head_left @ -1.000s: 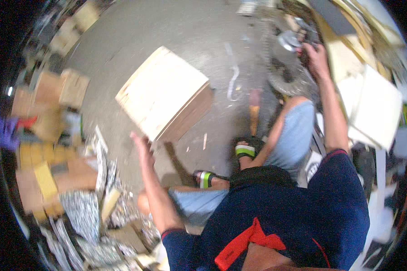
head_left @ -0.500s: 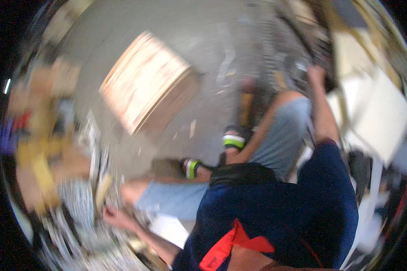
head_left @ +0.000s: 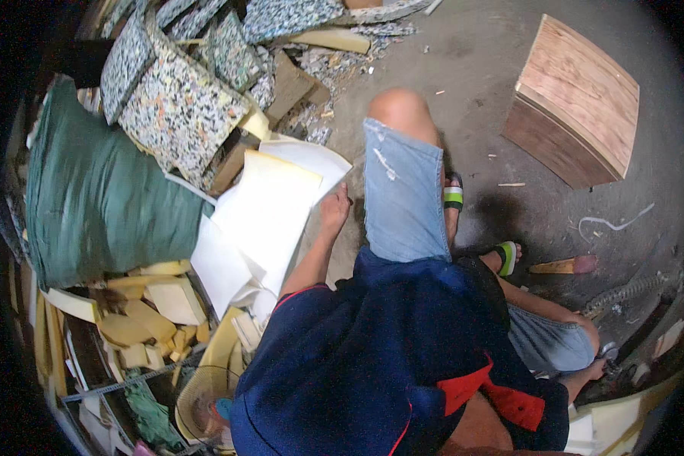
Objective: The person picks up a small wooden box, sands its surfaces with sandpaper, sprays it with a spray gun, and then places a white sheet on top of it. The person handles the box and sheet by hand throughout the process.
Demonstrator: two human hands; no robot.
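White sheets [head_left: 262,209]: smooth, matt
Speckled slabs [head_left: 178,125] above the sheets: rough, crumbly foam
Green bundle [head_left: 121,186] left of the sheets: creased, fabric-like
Box [head_left: 577,91] right of the sheets: smooth, grained wood

Navy red-collared shirt [head_left: 342,342], blue shorts [head_left: 404,205], 2 sandals [head_left: 454,198] show.

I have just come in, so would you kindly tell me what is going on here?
A seated person has the left hand beside white sheets; whether it touches them is unclear. The right hand is by a metallic item, its grip hard to make out. A wooden box sits on the floor ahead to the right, apart from both hands, and speckled foam pieces lie piled to the left.
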